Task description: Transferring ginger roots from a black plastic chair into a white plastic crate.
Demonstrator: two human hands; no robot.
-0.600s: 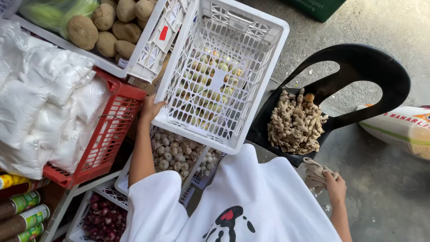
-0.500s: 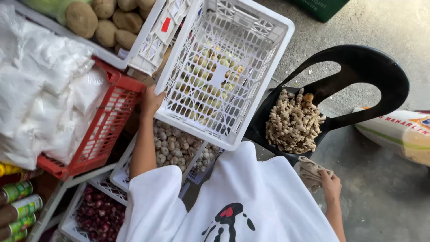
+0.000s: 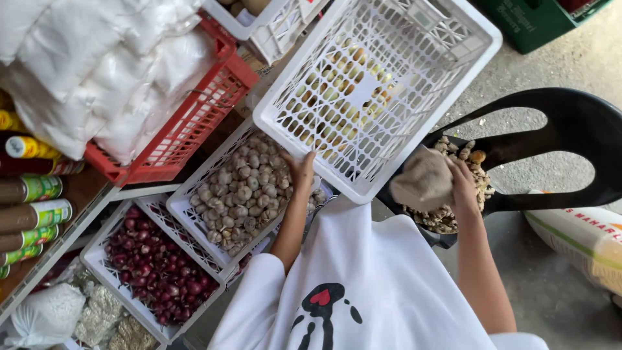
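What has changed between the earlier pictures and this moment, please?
The right hand has come up from low beside the body and now holds a brownish cloth over the ginger on the black chair. The left hand still grips the white crate's lower edge, and the crate stays tilted.

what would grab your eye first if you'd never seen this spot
The big white crate tilted at the centre, gripped at its near edge by the left hand. Just right of it, the right hand holds a brownish cloth over a heap of ginger on a black chair. Below left sit trays of garlic and red onions.
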